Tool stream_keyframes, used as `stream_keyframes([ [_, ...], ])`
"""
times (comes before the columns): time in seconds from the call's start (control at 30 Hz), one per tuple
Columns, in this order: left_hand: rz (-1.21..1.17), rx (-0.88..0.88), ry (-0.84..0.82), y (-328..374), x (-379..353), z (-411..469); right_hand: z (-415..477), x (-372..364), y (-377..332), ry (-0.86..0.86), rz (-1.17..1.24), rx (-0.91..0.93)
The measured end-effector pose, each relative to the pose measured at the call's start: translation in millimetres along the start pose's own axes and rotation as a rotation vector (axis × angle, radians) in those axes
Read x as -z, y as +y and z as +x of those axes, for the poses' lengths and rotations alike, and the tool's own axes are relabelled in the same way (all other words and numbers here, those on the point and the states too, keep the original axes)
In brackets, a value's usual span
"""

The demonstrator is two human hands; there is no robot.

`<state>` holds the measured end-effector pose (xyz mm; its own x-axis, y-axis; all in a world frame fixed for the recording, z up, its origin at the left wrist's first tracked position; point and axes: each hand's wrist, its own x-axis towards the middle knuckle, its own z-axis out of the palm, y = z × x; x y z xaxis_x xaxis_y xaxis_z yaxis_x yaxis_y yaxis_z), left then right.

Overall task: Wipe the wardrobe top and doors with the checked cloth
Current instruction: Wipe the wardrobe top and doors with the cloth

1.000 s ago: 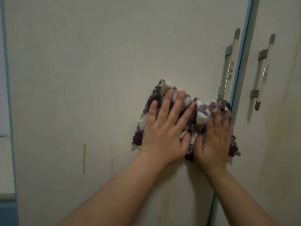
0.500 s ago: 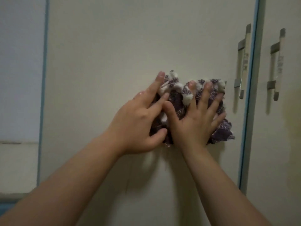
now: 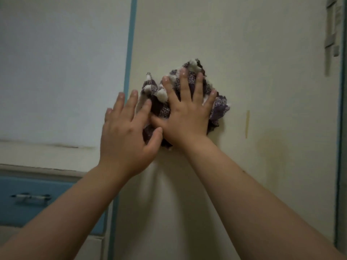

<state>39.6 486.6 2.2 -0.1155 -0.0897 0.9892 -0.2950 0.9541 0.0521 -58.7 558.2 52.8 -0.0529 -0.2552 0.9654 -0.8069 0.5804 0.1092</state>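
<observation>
While the right hand (image 3: 187, 119) presses the cloth (image 3: 159, 107) flat on the door (image 3: 244, 62), the left hand (image 3: 125, 134) touches it, both grips released. Wiping seems midway; the top is not in view.

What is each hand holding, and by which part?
Nothing gripped: right hand presses the middle of the checked cloth against the door; left hand touches its left edge.

Two hands (image 3: 125, 136) (image 3: 187, 119), one checked cloth (image 3: 218, 107), one door handle (image 3: 331, 25), one drawer (image 3: 56, 212).
</observation>
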Motion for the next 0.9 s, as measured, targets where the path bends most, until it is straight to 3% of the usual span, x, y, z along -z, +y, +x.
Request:
stream_keyframes([
  [0.23,-0.159,0.165,-0.017,-11,-7,-35,-29,-21,-25,-0.020,-0.081,0.157],
  [0.47,-0.197,0.311,0.021,-11,-11,-44,-53,-45,-29,0.198,-0.135,0.224],
  [0.6,-0.332,0.416,-0.010,2,-21,-50,-59,-41,-20,0.195,-0.133,0.244],
  [0.7,-0.354,0.436,-0.032,9,-25,-51,-57,-32,-3,0.215,-0.069,0.229],
  [0.9,-0.175,0.488,-0.140,21,-31,-50,-54,-11,56,0.237,-0.039,0.075],
])
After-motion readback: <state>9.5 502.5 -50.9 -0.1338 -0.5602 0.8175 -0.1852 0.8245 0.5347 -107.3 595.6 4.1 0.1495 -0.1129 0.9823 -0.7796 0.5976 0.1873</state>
